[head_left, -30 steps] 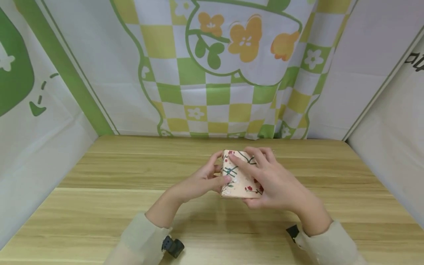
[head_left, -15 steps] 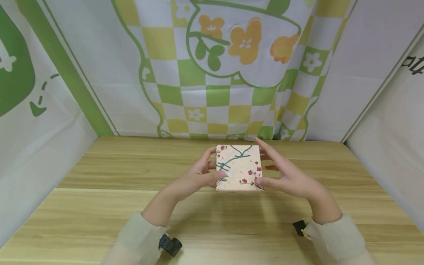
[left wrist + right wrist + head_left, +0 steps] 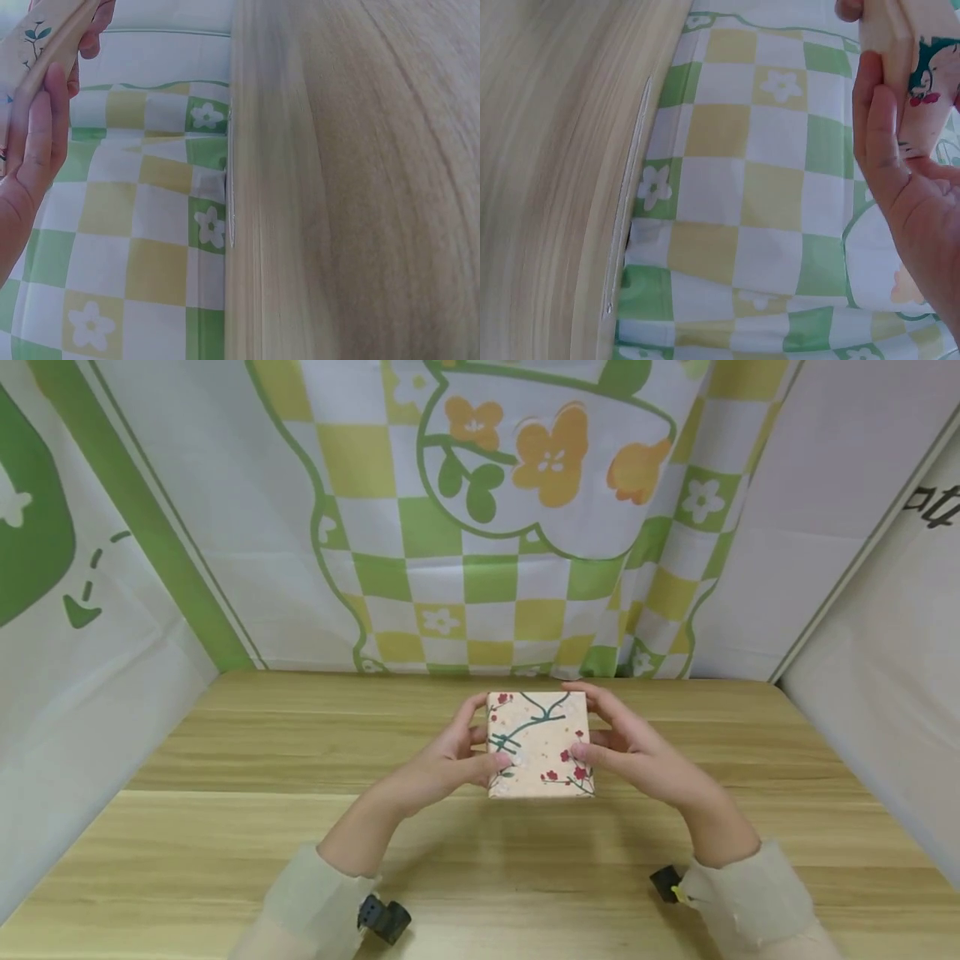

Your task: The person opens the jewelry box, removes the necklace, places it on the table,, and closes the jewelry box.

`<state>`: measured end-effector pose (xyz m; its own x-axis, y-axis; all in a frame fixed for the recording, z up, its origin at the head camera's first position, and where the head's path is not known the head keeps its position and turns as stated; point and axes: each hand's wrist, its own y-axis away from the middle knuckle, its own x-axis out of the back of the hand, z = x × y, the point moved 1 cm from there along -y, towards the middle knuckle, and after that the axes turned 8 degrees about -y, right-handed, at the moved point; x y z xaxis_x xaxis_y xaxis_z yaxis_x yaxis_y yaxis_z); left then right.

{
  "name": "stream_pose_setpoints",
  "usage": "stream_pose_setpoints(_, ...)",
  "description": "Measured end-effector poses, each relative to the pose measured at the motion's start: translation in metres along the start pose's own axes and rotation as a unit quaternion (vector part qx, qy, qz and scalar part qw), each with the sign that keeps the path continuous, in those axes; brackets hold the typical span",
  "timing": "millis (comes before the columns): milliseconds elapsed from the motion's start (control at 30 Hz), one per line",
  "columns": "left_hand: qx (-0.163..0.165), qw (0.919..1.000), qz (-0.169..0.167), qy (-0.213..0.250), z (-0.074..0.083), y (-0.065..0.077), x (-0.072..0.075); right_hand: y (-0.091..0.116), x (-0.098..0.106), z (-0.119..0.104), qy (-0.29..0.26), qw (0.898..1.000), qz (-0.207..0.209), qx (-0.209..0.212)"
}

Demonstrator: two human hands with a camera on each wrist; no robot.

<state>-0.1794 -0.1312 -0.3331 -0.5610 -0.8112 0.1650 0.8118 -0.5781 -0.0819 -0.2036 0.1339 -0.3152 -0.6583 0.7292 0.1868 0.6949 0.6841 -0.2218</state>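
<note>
Between both hands, above the table, is a small square cream box (image 3: 536, 752) printed with red blossoms and dark green branches. The left hand (image 3: 457, 756) grips its left side, thumb on the printed face and fingers curled behind. On the opposite side the right hand (image 3: 630, 747) holds it the same way, thumb near the red blossoms. In the left wrist view, fingers (image 3: 41, 135) lie along the edge of the box (image 3: 64, 37). The right wrist view has the right hand's fingers (image 3: 881, 127) against the underside of the box (image 3: 896, 75).
A wood-grain table (image 3: 262, 843) spreads below the hands. Behind it hangs a green, yellow and white checked curtain (image 3: 491, 581) with flower prints. White fabric walls stand at both sides. Small black devices sit at each wrist, beside the rolled sleeves (image 3: 318, 893).
The right hand has shifted from lying across the box's face to gripping its right side. The box has turned squarer to the view and moved slightly left; the left hand keeps its grip.
</note>
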Motion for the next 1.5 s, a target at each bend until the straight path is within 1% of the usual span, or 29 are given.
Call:
stream_pose_setpoints(100,0.009,0.9997,0.016,-0.015,0.000,0.000,0.001,-0.001,-0.001,-0.002,0.004,0.999,0.030,-0.012)
stream_pose_setpoints(200,0.029,0.9982,0.042,-0.031,0.001,0.000,0.002,-0.002,-0.001,-0.002,0.014,0.998,0.056,-0.018)
stream_pose_setpoints(233,0.037,0.9975,0.050,-0.033,0.001,0.000,0.002,-0.002,-0.001,-0.001,0.017,0.998,0.055,-0.018)
stream_pose_setpoints(333,0.044,0.9968,0.059,-0.031,0.002,-0.001,0.003,-0.002,-0.001,0.001,0.047,0.998,0.034,-0.016)
stream_pose_setpoints(433,0.031,0.9974,0.059,-0.026,0.001,-0.001,0.002,-0.002,-0.002,0.005,0.087,0.996,0.016,-0.009)
stream_pose_setpoints(567,0.010,0.9978,0.059,-0.029,-0.003,-0.002,0.002,-0.003,-0.004,0.010,0.117,0.993,0.028,-0.004)
stream_pose_setpoints(700,0.004,0.9972,0.064,-0.039,-0.009,-0.003,0.003,-0.008,-0.003,0.015,0.121,0.992,0.032,-0.001)
stream_pose_setpoints(833,-0.004,0.9959,0.076,-0.049,-0.011,-0.003,0.010,-0.020,-0.001,0.015,0.122,0.992,0.017,-0.002)
stream_pose_setpoints(900,-0.001,0.9956,0.077,-0.054,-0.010,-0.003,0.015,-0.028,0.002,0.013,0.126,0.992,0.011,-0.004)
stream_pose_setpoints(1000,0.005,0.9955,0.066,-0.068,-0.006,-0.004,0.023,-0.036,0.006,0.010,0.136,0.991,0.012,-0.011)
stream_pose_setpoints(1067,0.008,0.9946,0.055,-0.088,-0.002,-0.004,0.028,-0.041,0.007,0.009,0.142,0.990,0.012,-0.017)
stream_pose_setpoints(1167,0.004,0.9895,0.044,-0.137,0.002,-0.006,0.034,-0.048,0.008,0.010,0.142,0.989,0.008,-0.028)
stream_pose_setpoints(1267,0.002,0.9814,0.044,-0.187,0.003,-0.008,0.042,-0.055,0.009,0.011,0.137,0.990,0.005,-0.039)
stream_pose_setpoints(1400,0.009,0.9751,0.052,-0.216,0.003,-0.010,0.052,-0.066,0.008,0.014,0.133,0.990,-0.002,-0.051)
stream_pose_setpoints(1500,0.016,0.9681,0.050,-0.245,0.002,-0.008,0.058,-0.071,0.005,0.017,0.142,0.987,-0.014,-0.068)
